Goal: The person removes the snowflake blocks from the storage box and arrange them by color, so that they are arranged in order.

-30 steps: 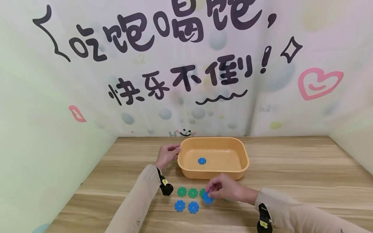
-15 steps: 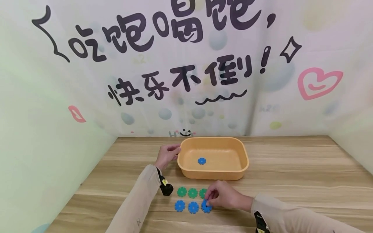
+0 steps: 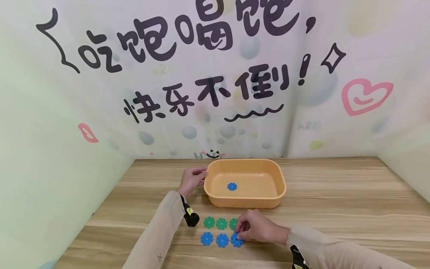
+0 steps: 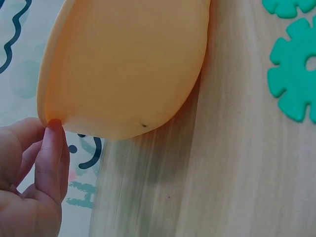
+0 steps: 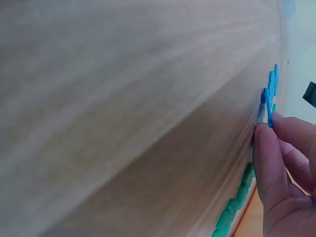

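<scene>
My right hand [image 3: 258, 226] pinches a blue snowflake disc [image 3: 236, 241] at the right end of a row with two other blue snowflake discs [image 3: 222, 240]. In the right wrist view, thumb and fingertip hold the tilted blue disc [image 5: 269, 108] by its edge, close to the tabletop. My left hand [image 3: 192, 180] pinches the left rim of an orange plastic basin [image 3: 245, 203]; the left wrist view shows its fingertips at the basin's wall [image 4: 123, 74]. Inside the basin lies one blue snowflake disc [image 3: 232, 186]. Green snowflake discs [image 3: 221, 223] lie above the blue row, one partly hidden by my right hand.
The wood-grain table [image 3: 336, 194] reaches back to a printed cloth [image 3: 168, 138] with large black characters. Pale panels stand at the left and right sides. More green discs [image 5: 242, 190] show edge-on beyond the right hand in the right wrist view.
My right hand has come down slightly toward the near side, bringing the blue disc from over a green one to the right end of the blue row. The left hand stays at the basin.
</scene>
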{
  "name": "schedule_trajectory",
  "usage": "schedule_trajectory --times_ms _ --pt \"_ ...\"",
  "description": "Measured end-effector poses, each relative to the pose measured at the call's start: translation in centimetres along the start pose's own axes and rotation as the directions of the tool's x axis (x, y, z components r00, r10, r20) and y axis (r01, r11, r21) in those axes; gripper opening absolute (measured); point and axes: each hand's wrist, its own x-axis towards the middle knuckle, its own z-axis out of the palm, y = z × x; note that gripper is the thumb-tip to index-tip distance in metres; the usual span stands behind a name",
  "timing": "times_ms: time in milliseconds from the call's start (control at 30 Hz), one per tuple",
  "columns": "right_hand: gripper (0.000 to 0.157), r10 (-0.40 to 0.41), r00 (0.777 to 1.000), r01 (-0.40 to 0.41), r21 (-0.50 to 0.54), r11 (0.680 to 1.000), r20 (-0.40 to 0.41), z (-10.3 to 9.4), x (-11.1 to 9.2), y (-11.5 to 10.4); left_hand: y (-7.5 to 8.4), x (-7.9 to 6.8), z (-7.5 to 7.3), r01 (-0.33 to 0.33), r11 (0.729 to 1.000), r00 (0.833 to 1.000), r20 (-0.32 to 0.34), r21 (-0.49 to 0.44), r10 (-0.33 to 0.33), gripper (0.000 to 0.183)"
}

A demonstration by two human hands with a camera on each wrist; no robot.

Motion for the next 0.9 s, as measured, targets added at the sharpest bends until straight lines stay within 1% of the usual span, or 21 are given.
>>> schedule_trajectory --times_ms 200,367,500,700,900 --pt "0.009 -0.002 1.000 0.003 -0.015 1.000 0.020 0.20 0.02 -0.03 -0.33 -0.08 -0.05 0.025 1.000 1.000 0.001 0.003 -0.025 0.025" --pt "0.010 0.002 1.000 -0.002 -0.034 0.999 0.015 0.20 0.17 0.02 -0.02 0.06 -0.04 0.035 0.999 0.999 -0.002 0.017 -0.035 0.024" --pt "0.010 -0.004 1.000 0.004 -0.040 0.999 0.009 0.11 0.27 -0.07 0.30 0.12 -0.15 0.029 0.999 1.000 -0.007 0.025 -0.029 0.024" --pt "0.011 -0.007 1.000 0.007 -0.051 0.999 0.011 0.21 0.25 -0.07 0.22 -0.06 -0.29 0.006 1.000 1.000 -0.010 0.015 -0.006 0.024" --pt "0.007 -0.007 1.000 0.007 -0.004 1.000 0.014 -0.52 0.03 -0.55 0.12 0.01 -0.20 0.012 1.000 1.000 0.004 -0.015 -0.012 0.025"
